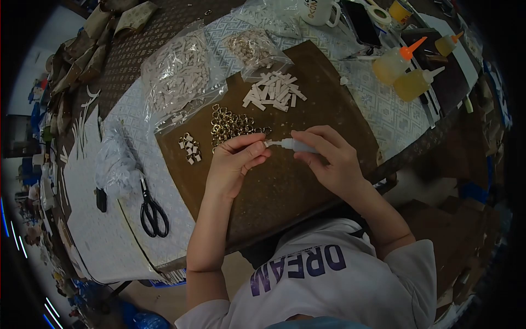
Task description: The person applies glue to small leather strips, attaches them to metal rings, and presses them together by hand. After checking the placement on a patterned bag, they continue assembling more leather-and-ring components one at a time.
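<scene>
Heaped gold-coloured metal rings (233,125) lie just beyond the left hand (241,156); farther off are a pile of flat off-white strips (274,91) and two clear plastic bags filled with small pale pieces (178,71). Black-handled scissors (153,216) lie to the left; two squeeze bottles of yellowish liquid (415,85) lie at upper right. The right hand (330,156) grips a small translucent white plastic bottle (300,146) above the board; its long axis runs nearly crosswise, narrow nozzle pointing left. The left fingertips pinch a small pale piece (268,143), largely covered by the fingers, at the nozzle's end; whether they touch cannot be told. Beneath is a worn brown board (274,192) on a pale patterned tablecloth (359,118). The room's edges are dim and cluttered.
</scene>
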`<state>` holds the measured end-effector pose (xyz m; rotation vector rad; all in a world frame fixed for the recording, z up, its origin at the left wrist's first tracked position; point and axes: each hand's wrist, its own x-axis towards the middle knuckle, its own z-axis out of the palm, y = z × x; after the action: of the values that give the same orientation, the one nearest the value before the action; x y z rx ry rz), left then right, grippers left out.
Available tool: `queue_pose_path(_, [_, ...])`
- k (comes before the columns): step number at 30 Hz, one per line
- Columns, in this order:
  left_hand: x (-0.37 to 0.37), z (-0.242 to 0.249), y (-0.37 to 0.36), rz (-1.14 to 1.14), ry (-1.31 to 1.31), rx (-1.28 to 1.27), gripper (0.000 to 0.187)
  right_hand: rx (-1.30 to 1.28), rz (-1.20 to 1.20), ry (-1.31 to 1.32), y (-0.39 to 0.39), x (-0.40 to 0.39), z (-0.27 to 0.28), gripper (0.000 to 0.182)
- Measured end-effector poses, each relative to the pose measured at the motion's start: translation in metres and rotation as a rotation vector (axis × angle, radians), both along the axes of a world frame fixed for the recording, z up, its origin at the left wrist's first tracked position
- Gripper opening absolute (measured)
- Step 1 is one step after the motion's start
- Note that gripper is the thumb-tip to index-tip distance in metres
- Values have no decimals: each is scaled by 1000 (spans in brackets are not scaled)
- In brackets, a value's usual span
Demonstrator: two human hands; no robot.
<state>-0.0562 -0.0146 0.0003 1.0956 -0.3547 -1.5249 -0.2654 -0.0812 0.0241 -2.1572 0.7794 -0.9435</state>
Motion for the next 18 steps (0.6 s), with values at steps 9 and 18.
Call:
queue_pose_path(9, [-1, -3, -1, -1, -14, 23, 24, -32, -3, 89, 0, 1, 5, 37])
queue_pose_path(18, [3, -3, -2, -4, 68, 32, 24, 371, -34, -104, -6, -4, 2, 27])
